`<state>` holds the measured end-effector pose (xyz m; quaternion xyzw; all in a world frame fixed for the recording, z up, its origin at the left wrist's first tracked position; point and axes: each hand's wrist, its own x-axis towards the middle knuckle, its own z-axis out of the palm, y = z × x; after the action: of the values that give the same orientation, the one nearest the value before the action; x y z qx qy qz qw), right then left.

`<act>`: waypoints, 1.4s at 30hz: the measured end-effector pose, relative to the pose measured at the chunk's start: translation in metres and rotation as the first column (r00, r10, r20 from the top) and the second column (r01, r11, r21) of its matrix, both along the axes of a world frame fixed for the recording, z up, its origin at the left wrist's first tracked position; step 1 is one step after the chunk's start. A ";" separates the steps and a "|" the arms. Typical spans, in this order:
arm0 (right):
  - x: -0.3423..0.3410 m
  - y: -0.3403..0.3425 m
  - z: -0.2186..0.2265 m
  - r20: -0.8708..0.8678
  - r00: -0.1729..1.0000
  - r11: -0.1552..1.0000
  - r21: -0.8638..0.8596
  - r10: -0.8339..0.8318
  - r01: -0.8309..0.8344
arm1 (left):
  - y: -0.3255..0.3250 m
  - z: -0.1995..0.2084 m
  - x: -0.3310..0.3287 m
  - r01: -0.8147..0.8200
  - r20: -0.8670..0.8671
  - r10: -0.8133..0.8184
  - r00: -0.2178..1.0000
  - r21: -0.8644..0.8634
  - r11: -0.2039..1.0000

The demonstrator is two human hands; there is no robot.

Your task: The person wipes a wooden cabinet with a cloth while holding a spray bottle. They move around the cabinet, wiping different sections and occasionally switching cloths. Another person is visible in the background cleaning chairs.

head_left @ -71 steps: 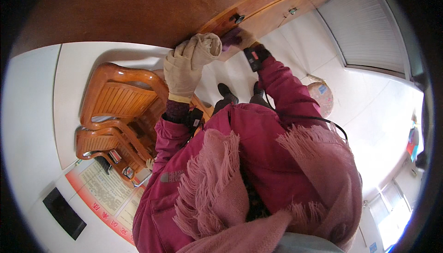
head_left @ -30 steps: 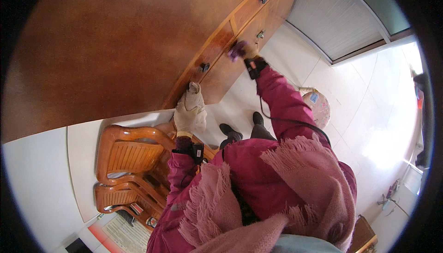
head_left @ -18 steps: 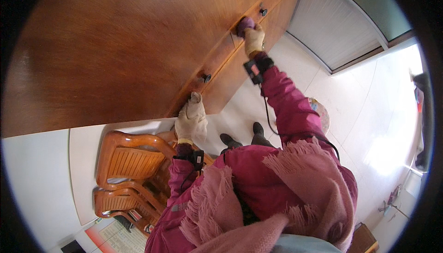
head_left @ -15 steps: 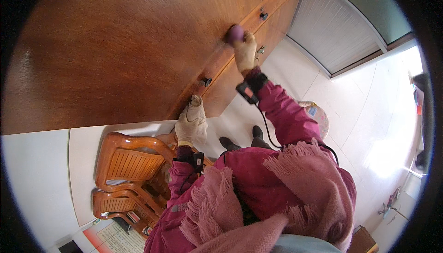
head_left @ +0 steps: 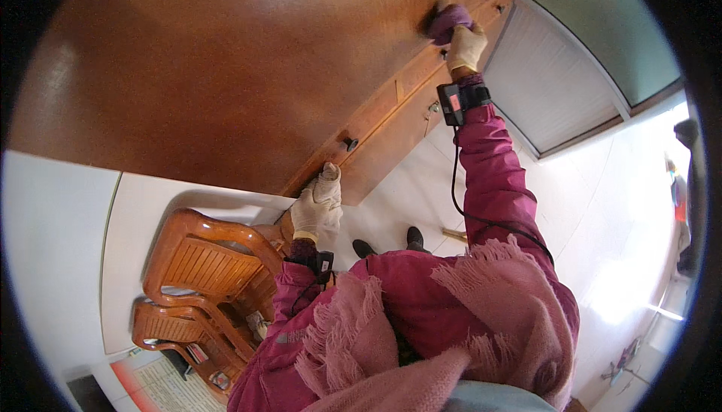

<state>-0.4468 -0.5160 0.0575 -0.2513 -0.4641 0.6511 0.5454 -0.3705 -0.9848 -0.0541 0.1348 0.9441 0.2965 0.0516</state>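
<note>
A large reddish-brown wooden cabinet (head_left: pixel 248 74) with a row of small dark knobs fills the upper left. Near its far right end, my right hand (head_left: pixel 468 45), in a pale glove, presses a folded purple cloth (head_left: pixel 450 24) against the wood, above a knob (head_left: pixel 444 55). My left hand (head_left: pixel 316 205), gloved too, is at the cabinet's lower near corner, below another knob (head_left: pixel 350 143). Its fingers are curled, and the bunched whitish material about them hides whatever they hold. A key (head_left: pixel 432 107) seems to hang at a lower lock.
Carved wooden chairs (head_left: pixel 214 258) stand to the left against a white wall (head_left: pixel 53 239). A ribbed grey partition (head_left: pixel 553 74) rises at the far right, beside the cabinet's end. Pale floor tiles (head_left: pixel 579 209) lie to the right. A black cable (head_left: pixel 454 175) runs along my right sleeve.
My right hand has slid the purple cloth away and to the right along the cabinet, with the arm stretched further. My left hand stays at the near corner.
</note>
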 end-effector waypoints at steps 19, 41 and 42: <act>0.044 -0.218 0.094 -0.042 0.992 0.314 0.950 0.119 0.003 | 0.000 0.001 -0.003 0.003 0.004 -0.003 1.000 -0.083 0.997; 0.066 -0.349 0.143 0.133 0.983 0.153 0.977 0.124 -0.151 | -0.012 -0.022 -0.007 0.235 -0.168 -0.245 0.955 -0.075 0.969; 0.069 -0.357 0.136 0.202 0.963 0.068 0.974 0.179 -0.217 | -0.013 -0.024 -0.009 0.277 -0.154 -0.293 0.944 -0.118 0.953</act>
<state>-0.3777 -0.8731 0.1931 0.2350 -0.8166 0.2356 0.4717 -0.3798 -0.9975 -0.0786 0.2922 0.9285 0.2282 0.0199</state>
